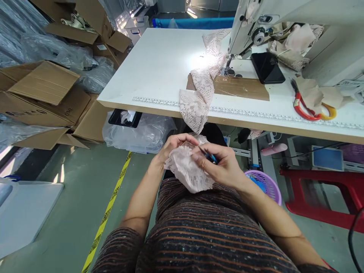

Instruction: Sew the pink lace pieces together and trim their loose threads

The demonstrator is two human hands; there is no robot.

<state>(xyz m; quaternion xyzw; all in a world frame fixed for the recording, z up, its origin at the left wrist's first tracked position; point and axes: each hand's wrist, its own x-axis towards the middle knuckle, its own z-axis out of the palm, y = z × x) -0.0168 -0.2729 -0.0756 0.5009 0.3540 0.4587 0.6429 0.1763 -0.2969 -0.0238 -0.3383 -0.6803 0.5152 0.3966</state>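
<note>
Over my lap, my left hand point(173, 146) grips a small bunch of pale pink lace point(187, 170) from the left, fingers curled on it. My right hand point(220, 163) presses on the same lace from the right and pinches a small blue-handled tool point(210, 156), likely thread snips. A longer strip of the same pink lace point(200, 89) lies on the white sewing table point(159, 72) and hangs over its front edge just above my hands. It runs back to the needle of the white sewing machine point(256, 22).
On the table lie a brown cardboard sheet point(244, 87), a black phone point(267, 68), red-handled scissors point(304, 108) and fabric scraps. Open cardboard boxes point(42, 91) and plastic bags pile at left. A purple basket point(269, 185) and a red stool point(324, 193) stand at right; a yellow floor tape line point(108, 212) runs at left.
</note>
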